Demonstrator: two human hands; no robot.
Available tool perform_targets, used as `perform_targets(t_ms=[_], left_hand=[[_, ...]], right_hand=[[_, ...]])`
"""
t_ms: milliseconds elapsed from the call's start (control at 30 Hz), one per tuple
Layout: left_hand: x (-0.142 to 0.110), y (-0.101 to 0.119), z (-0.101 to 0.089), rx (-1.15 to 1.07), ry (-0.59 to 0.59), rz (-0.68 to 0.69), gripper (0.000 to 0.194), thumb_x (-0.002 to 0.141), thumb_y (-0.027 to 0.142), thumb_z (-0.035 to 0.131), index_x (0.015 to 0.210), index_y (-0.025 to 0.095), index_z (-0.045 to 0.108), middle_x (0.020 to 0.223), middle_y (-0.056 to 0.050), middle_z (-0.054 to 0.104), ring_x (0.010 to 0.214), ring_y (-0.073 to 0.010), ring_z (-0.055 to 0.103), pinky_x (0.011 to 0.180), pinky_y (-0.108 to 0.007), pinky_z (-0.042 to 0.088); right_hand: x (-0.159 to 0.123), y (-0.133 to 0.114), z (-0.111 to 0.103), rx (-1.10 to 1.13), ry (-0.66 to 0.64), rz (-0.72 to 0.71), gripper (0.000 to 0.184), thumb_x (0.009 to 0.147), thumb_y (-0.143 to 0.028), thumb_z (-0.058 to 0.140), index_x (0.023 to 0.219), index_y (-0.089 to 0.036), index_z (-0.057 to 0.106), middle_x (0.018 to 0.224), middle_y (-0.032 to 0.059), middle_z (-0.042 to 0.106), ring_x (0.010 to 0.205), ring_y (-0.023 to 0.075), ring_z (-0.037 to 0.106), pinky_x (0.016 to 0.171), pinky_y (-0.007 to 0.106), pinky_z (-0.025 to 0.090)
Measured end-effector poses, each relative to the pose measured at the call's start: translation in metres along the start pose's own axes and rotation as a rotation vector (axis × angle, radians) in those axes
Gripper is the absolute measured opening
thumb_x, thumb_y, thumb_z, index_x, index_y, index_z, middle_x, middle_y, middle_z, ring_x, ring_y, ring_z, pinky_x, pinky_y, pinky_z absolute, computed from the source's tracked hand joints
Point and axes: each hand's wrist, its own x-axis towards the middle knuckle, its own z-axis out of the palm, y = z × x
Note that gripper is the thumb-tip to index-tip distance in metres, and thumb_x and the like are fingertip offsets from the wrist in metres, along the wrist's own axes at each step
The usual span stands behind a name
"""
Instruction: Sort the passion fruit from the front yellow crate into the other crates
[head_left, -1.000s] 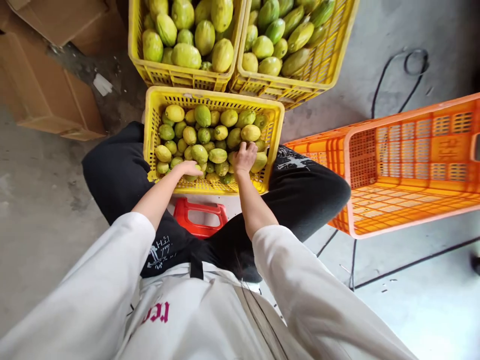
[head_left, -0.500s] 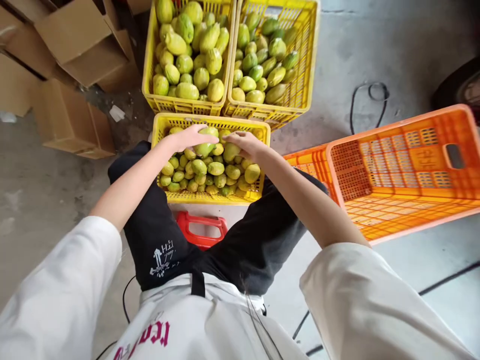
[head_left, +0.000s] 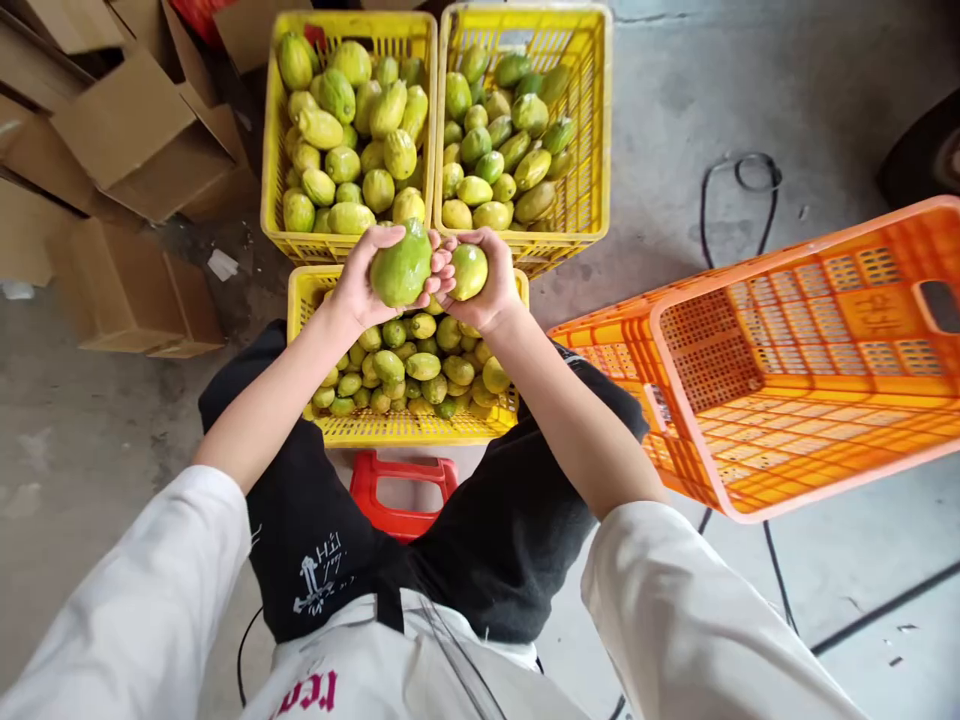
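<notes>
Fingers (head_left: 436,285) of left hand (head_left: 358,286) curl round one large green fruit (head_left: 401,265); right hand (head_left: 495,285) grips one smaller yellow-green fruit (head_left: 470,272), both above near yellow crate (head_left: 405,432), neither set down, loose fruits (head_left: 424,367) remaining inside.

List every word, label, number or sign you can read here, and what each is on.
Possibly "rea", magenta letters, on the white shirt; blurred, so uncertain.
White lettering including an "H", on the left leg of the black trousers; the rest is too small to read.
Marks on the orange crate: too blurred to read.
No text can be made out on the green fruit in the left hand or the yellow-green fruit in the right hand.
</notes>
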Motion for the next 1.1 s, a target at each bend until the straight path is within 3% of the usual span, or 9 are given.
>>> perform_targets(t_ms=[200,367,500,633,767,900,1100], left_hand=[[-0.001,-0.001,-0.004,-0.043,0.055,0.028,0.076,0.092,0.076,0.018,0.119,0.018,0.059,0.095,-0.010,0.069,0.109,-0.0315,0.068,0.072,-0.037,0.062],[-0.004,0.003,-0.003,-0.037,0.070,0.031,0.068,0.089,0.075,0.030,0.124,0.021,0.055,0.100,-0.011,0.068,0.112,-0.0348,0.065,0.075,-0.041,0.062],[-0.009,0.009,-0.005,-0.077,0.103,0.053,0.066,0.089,0.074,0.029,0.127,0.025,0.051,0.108,-0.009,0.066,0.120,-0.0332,0.062,0.081,-0.039,0.061],[-0.011,0.008,-0.008,-0.283,0.114,0.153,0.063,0.091,0.073,0.025,0.120,0.025,0.053,0.107,-0.007,0.067,0.126,-0.0291,0.059,0.083,-0.031,0.059],[-0.010,0.000,-0.010,-0.329,0.139,0.159,0.056,0.092,0.069,0.028,0.113,0.025,0.055,0.102,-0.005,0.069,0.125,-0.0251,0.059,0.082,-0.026,0.058],[-0.010,-0.004,-0.010,-0.163,0.203,0.105,0.068,0.091,0.076,0.022,0.127,0.027,0.052,0.101,-0.006,0.070,0.118,-0.0280,0.064,0.080,-0.034,0.061],[-0.007,-0.004,-0.003,-0.083,0.128,0.071,0.077,0.089,0.080,0.020,0.132,0.023,0.050,0.101,-0.009,0.069,0.104,-0.0269,0.069,0.074,-0.034,0.062]], right_hand=[[0.005,-0.003,0.004,-0.072,-0.082,-0.014,0.026,0.089,-0.044,0.047,0.074,-0.023,0.042,0.067,-0.0013,0.045,0.052,0.0114,0.040,0.046,0.021,0.043],[-0.001,-0.015,0.007,-0.264,-0.046,-0.084,0.029,0.091,-0.052,0.040,0.082,-0.025,0.046,0.075,0.0027,0.051,0.072,0.0195,0.057,0.065,0.034,0.056],[-0.013,-0.026,0.008,-0.154,-0.227,-0.106,0.026,0.089,-0.042,0.030,0.093,-0.024,0.049,0.084,0.0063,0.058,0.091,0.0249,0.063,0.074,0.042,0.058],[-0.023,-0.023,0.010,-0.022,-0.384,-0.155,0.026,0.087,-0.039,0.045,0.106,-0.023,0.054,0.098,0.0038,0.064,0.096,0.0191,0.064,0.082,0.035,0.057],[-0.029,-0.014,0.016,0.051,-0.402,-0.046,0.025,0.085,-0.046,0.059,0.094,-0.023,0.056,0.084,-0.0018,0.061,0.076,0.0115,0.061,0.072,0.023,0.056],[-0.029,-0.013,0.020,0.022,-0.268,0.077,0.017,0.094,-0.037,0.044,0.088,-0.023,0.052,0.080,-0.0030,0.057,0.065,0.0097,0.057,0.062,0.022,0.054],[-0.017,-0.011,0.011,0.106,-0.325,0.071,0.020,0.088,-0.039,0.054,0.079,-0.021,0.051,0.066,-0.0025,0.051,0.051,0.0088,0.043,0.039,0.015,0.038]])
